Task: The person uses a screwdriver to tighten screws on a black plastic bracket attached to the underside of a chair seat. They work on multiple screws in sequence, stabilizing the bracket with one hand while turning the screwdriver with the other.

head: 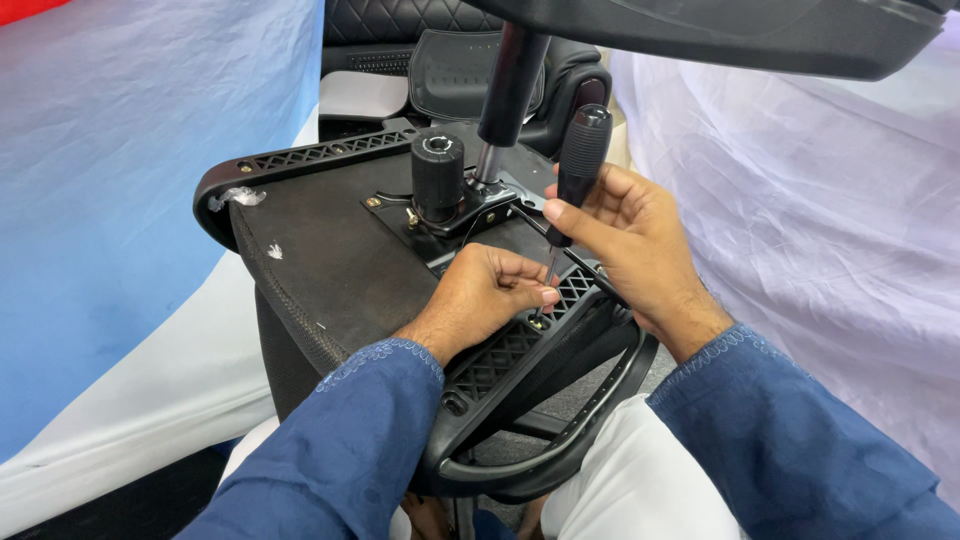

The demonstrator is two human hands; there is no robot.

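Bright, even, soft light with faint shadows; sharp focus throughout, slight blur near the top edge.

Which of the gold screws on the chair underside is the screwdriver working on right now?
The screw in the black lattice rail, under the screwdriver tip beside the left hand. The other gold screws sit farther off, by the central metal plate.

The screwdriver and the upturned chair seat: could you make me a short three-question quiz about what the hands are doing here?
1. True or false: the right hand grips the screwdriver by its black handle.
2. Where does the left hand rest?
A. on the gas cylinder
B. by the screwdriver's tip, on the chair seat
C. on the white cloth
3. What colour are the sleeves?
Key: 1 true; 2 B; 3 blue.
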